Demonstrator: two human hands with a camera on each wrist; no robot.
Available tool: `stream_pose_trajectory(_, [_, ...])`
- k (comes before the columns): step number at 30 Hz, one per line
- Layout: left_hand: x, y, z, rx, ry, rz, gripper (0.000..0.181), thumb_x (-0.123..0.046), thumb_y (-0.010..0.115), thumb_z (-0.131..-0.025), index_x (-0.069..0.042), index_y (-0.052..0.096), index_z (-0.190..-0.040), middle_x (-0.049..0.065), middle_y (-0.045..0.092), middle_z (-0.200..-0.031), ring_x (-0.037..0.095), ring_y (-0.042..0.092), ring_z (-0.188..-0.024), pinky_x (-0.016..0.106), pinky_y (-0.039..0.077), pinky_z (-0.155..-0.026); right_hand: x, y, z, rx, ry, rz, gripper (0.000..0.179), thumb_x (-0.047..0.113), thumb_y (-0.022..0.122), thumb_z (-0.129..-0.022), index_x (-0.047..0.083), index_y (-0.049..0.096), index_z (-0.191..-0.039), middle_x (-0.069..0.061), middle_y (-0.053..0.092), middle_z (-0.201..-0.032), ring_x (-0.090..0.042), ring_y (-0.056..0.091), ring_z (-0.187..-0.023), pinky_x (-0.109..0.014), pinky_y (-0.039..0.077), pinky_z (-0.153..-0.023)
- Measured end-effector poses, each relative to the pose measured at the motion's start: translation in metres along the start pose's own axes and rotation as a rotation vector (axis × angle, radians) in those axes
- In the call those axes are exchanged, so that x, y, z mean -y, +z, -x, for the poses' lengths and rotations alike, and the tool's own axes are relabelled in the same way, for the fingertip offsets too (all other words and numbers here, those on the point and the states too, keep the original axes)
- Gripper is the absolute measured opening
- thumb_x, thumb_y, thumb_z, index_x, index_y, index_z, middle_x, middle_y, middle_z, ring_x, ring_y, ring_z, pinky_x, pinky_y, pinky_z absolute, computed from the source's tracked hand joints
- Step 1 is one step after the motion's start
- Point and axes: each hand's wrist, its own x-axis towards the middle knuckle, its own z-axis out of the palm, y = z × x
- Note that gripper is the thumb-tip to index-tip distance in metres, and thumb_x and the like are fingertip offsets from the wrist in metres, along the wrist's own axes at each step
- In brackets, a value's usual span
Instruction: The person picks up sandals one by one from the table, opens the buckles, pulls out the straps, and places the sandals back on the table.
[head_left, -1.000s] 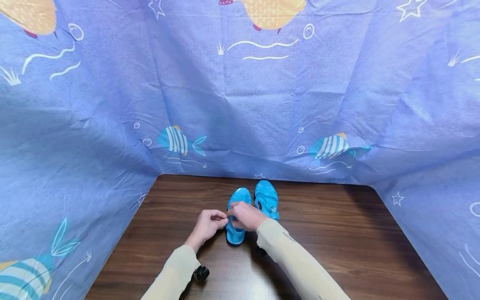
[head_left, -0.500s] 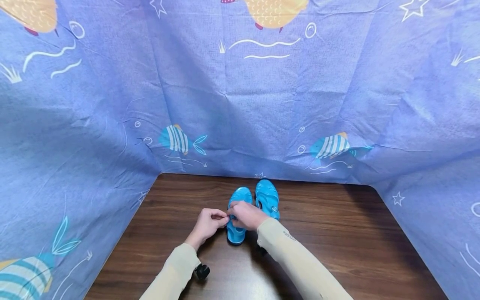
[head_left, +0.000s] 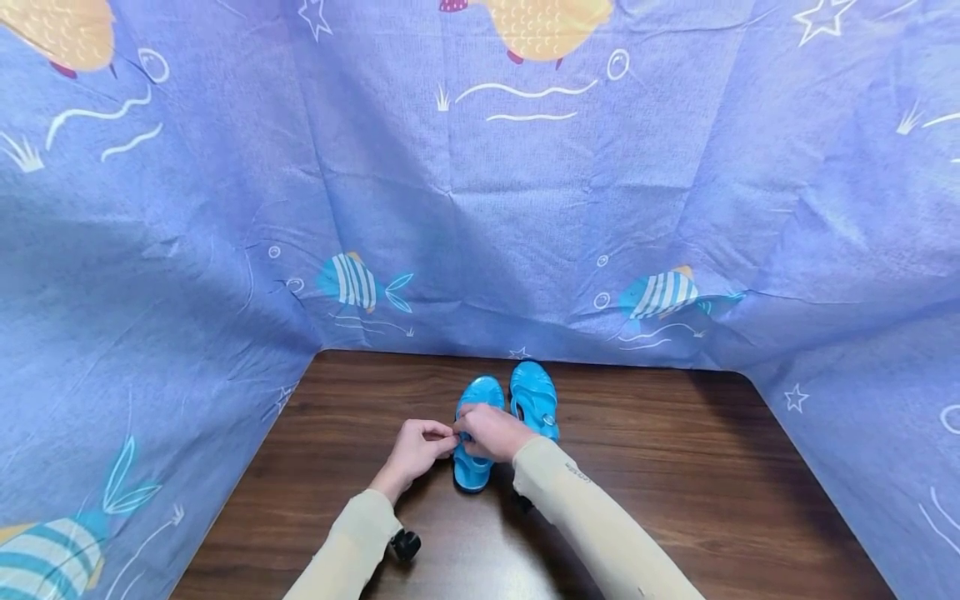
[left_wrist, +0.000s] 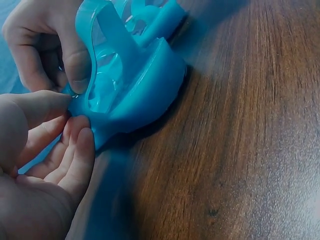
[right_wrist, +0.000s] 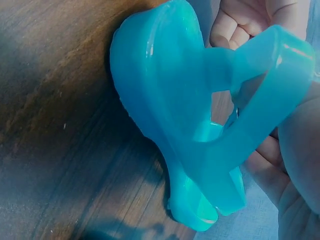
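Nearest, the pale sleeves (head_left: 600,521) were extended from the near side of the wooden table (head_left: 675,454), whose near edge was not shown. A black device (head_left: 406,545) was worn at the left cuff. Farther in, a blue sandal (head_left: 482,392) was held in both hands, a little left of the table's middle and closer to its far edge, with the toe aimed at that edge. By this orientation, it may be judged, the heel and straps were brought within easy reach.

The grip of the left hand (head_left: 412,450) was drawn nearly closed, the sandal's left side being pinched between thumb and fingertips. The grip of the right hand (head_left: 495,433) was narrowed too, its fingers curled over the sandal's middle; a strap portion seemed to be pinched there, though the exact contact was hidden. The two grips were probably set close together so that the soft material could be steadied from both sides. Above the heel, a raised strap (right_wrist: 260,115) was left arched and ungripped.

Just beyond, the other sandal (head_left: 532,387) was placed untouched alongside, its toe by the far edge. Behind that edge a fish-patterned cloth (head_left: 517,208) was hung.
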Motion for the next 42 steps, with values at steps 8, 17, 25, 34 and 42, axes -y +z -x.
stream_pose_trajectory(8, [-0.0019, -0.0006, 0.0003, -0.003, -0.015, -0.025, 0.014, -0.009, 0.081, -0.093, 0.003, 0.079, -0.101, 0.013, 0.079, -0.094, 0.018, 0.075, -0.078, 0.033, 0.064, -0.074, -0.0013, 0.0002, -0.0010, 0.014, 0.004, -0.045, 0.020, 0.015, 0.077, -0.096, 0.013, 0.080, -0.116, 0.002, 0.067, -0.101, -0.004, 0.060, -0.084, -0.014, 0.053, -0.074])
stream_pose_trajectory(17, [0.0020, -0.0009, 0.0002, 0.000, -0.055, -0.017, 0.018, -0.013, 0.079, -0.095, 0.002, 0.078, -0.103, 0.011, 0.078, -0.093, 0.018, 0.074, -0.079, 0.034, 0.064, -0.075, 0.0003, 0.0008, -0.0013, 0.034, 0.017, -0.072, 0.024, 0.014, 0.077, -0.096, 0.011, 0.079, -0.120, 0.002, 0.066, -0.103, -0.004, 0.061, -0.086, -0.014, 0.053, -0.075])
stream_pose_trajectory(25, [0.0026, -0.0001, -0.0003, 0.011, -0.045, 0.001, 0.019, -0.012, 0.077, -0.095, 0.005, 0.077, -0.104, 0.013, 0.078, -0.097, 0.018, 0.074, -0.080, 0.035, 0.064, -0.076, 0.0014, 0.0009, -0.0008, 0.018, 0.017, -0.064, 0.022, 0.015, 0.077, -0.096, 0.012, 0.079, -0.118, 0.003, 0.065, -0.101, -0.003, 0.061, -0.085, -0.013, 0.053, -0.074])
stream_pose_trajectory(34, [0.0003, -0.0006, 0.0016, 0.016, -0.060, 0.037, 0.020, -0.012, 0.078, -0.096, 0.006, 0.076, -0.105, 0.014, 0.078, -0.100, 0.019, 0.075, -0.083, 0.036, 0.065, -0.078, -0.0020, 0.0031, -0.0009, -0.008, -0.021, -0.070, 0.022, 0.012, 0.076, -0.096, 0.012, 0.079, -0.118, 0.002, 0.067, -0.102, -0.003, 0.062, -0.087, -0.013, 0.052, -0.075])
stream_pose_trajectory(42, [-0.0010, -0.0013, 0.0027, 0.017, -0.077, 0.065, 0.022, -0.009, 0.078, -0.095, 0.009, 0.075, -0.106, 0.017, 0.078, -0.099, 0.021, 0.076, -0.084, 0.039, 0.065, -0.080, -0.0019, 0.0014, 0.0007, -0.002, -0.020, -0.086, 0.022, 0.014, 0.076, -0.097, 0.011, 0.078, -0.119, 0.000, 0.068, -0.102, -0.005, 0.062, -0.087, -0.013, 0.052, -0.075])
